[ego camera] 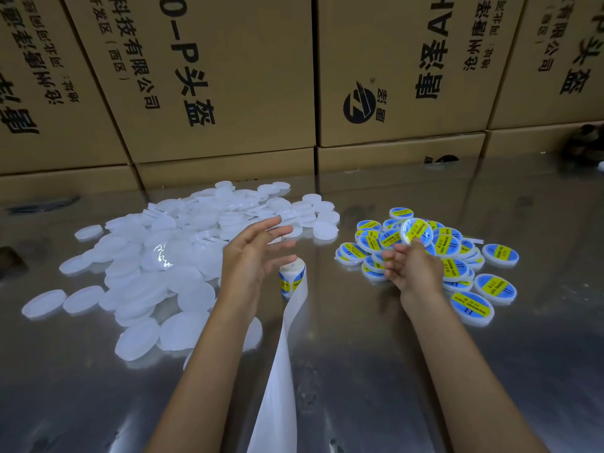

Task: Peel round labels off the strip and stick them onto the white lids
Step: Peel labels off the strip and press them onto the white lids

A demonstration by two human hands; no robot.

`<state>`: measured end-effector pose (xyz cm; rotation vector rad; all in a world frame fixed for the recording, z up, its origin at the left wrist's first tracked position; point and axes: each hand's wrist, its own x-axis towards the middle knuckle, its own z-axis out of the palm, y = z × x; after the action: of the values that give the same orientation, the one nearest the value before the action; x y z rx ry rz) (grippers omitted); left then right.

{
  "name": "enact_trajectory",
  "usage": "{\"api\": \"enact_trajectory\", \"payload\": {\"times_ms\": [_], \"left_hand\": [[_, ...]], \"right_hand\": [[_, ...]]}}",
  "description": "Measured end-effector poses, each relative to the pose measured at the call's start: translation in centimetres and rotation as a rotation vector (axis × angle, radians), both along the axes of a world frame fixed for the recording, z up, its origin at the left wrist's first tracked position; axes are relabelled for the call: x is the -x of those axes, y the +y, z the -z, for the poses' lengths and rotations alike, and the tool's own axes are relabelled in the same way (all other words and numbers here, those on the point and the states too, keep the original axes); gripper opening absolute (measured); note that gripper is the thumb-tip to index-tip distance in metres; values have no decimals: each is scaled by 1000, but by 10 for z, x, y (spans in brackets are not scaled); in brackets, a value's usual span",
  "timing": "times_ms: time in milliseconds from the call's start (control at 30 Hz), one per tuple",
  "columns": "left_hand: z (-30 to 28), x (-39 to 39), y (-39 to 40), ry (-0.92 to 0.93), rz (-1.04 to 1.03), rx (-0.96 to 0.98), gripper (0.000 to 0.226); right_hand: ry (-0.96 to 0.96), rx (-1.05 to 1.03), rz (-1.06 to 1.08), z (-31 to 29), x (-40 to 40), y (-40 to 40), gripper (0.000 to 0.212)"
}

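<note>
A big heap of plain white lids [183, 253] covers the left half of the shiny table. My left hand [253, 256] hovers over its right edge with fingers spread and straight, holding nothing. Just right of that hand stands the label roll [292, 276], with blue-and-yellow labels showing; its empty white backing strip [277, 371] trails toward me. My right hand [412, 271] is raised over the pile of labelled lids [457, 256] and holds one labelled lid [415, 232] by its lower edge at the fingertips, tilted and slightly blurred.
Stacked brown cardboard boxes [228, 93] with black print wall off the back of the table. A dark object [585, 142] sits at the far right edge, another dark shape [9, 259] at the left edge. The reflective metal tabletop [376, 354] stretches toward me.
</note>
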<state>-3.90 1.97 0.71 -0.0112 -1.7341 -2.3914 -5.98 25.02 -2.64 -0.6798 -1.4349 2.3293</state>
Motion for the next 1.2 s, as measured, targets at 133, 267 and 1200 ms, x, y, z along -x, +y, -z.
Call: {"api": "enact_trajectory", "payload": {"times_ms": [133, 267, 1200], "left_hand": [[1, 4, -11, -24, -120, 9, 24], [2, 9, -38, -75, -288, -42, 27], [23, 22, -50, -148, -351, 735, 14]], "right_hand": [[-7, 19, -45, -1, -1, 2, 35], [-27, -39, -103, -1, 0, -1, 37], [194, -706, -460, 19, -10, -73, 27]]}}
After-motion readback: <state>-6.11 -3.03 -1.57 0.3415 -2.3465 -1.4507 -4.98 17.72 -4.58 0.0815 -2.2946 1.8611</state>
